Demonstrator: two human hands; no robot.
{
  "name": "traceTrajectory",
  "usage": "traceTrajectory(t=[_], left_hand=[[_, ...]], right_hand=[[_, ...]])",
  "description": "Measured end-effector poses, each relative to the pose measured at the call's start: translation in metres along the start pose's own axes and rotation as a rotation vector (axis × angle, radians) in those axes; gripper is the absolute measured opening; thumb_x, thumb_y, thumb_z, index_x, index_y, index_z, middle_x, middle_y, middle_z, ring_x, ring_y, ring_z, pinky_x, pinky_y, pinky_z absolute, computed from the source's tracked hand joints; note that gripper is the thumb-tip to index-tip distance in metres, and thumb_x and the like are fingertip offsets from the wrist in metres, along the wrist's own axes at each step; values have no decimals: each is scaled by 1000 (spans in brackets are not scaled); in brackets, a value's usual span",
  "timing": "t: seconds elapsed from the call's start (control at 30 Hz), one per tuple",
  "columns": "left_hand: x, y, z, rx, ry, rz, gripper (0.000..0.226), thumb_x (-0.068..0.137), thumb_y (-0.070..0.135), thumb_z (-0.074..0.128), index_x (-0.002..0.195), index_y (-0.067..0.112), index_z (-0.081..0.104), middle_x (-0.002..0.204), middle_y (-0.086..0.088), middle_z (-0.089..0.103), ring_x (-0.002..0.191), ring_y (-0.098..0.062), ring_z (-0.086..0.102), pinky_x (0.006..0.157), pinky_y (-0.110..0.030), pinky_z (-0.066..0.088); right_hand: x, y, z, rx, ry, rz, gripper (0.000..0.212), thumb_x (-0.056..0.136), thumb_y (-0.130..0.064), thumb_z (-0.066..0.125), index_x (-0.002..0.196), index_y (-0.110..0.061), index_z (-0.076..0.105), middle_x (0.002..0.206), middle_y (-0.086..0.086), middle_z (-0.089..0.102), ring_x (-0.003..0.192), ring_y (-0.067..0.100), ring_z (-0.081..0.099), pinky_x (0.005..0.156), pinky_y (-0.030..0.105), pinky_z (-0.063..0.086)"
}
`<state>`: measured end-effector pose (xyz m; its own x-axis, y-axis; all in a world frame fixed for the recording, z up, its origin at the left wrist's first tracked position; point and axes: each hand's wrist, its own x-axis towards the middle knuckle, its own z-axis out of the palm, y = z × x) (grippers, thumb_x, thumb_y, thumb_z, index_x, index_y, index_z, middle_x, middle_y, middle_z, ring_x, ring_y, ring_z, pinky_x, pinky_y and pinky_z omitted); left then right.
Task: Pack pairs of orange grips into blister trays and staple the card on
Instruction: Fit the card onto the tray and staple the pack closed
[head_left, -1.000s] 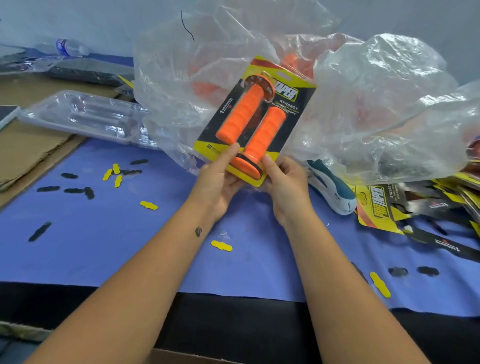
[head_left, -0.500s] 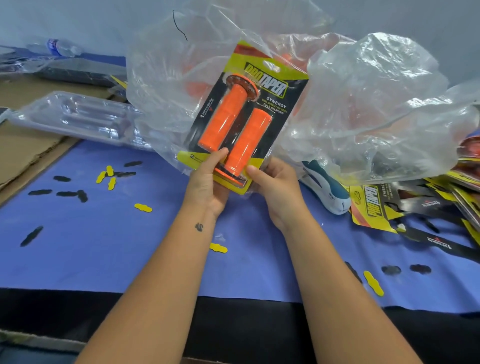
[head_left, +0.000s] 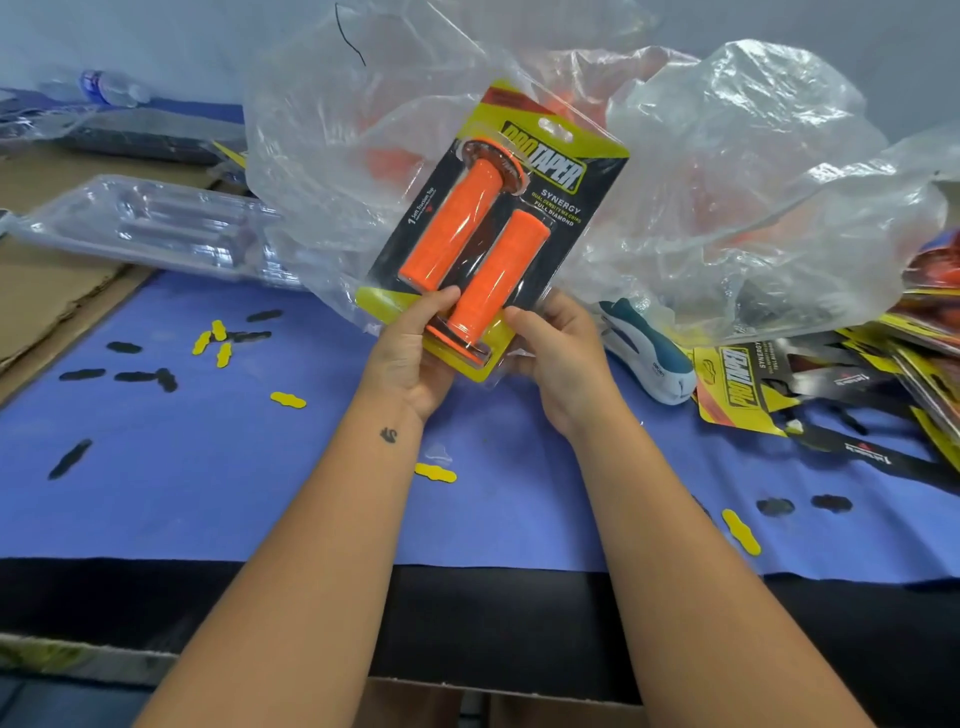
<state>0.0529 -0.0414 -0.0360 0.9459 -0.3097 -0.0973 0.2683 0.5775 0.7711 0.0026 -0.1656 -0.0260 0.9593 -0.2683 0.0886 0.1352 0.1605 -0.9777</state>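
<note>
Orange grips (head_left: 475, 244) fill our "PROTAPER SYNERGY" pack (head_left: 493, 228), its bottom corners pinched by our left hand (head_left: 415, 353) and right hand (head_left: 558, 358).

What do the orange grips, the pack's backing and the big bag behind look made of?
Orange grips: likely rubber, matte, textured surface. Backing card: printed glossy cardboard, apparently under a clear blister. Bag: thin clear plastic film, crinkled with glare.

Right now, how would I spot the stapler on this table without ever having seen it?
Start at the big crumpled clear plastic bag on the blue mat. Just below its front edge, right of the right hand, lies the stapler. It alone is a chunky white-and-teal tool, unlike the flat yellow-black printed cards beside it.
</note>
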Motion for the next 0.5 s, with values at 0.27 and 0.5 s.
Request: traceTrajectory(t=[0.27, 0.5], left_hand=[[2, 0, 1, -5, 6, -1, 12, 94, 13, 54, 103, 8, 61, 98, -15, 65, 87, -28, 64, 89, -48, 52], [6, -3, -2, 21, 63, 12, 18, 92, 12, 58, 110, 9, 58, 108, -17, 62, 100, -32, 61, 98, -53, 46]], right_hand=[[-2, 5, -1, -105, -65, -49, 16, 92, 2, 61, 91, -14, 61, 71, -1, 71, 59, 18, 67, 57, 33, 57], [-5, 4, -4, -118, -109, -51, 9, 87, 9, 63, 97, 6, 63, 82, 26, 71, 67, 40, 66, 62, 41, 60]])
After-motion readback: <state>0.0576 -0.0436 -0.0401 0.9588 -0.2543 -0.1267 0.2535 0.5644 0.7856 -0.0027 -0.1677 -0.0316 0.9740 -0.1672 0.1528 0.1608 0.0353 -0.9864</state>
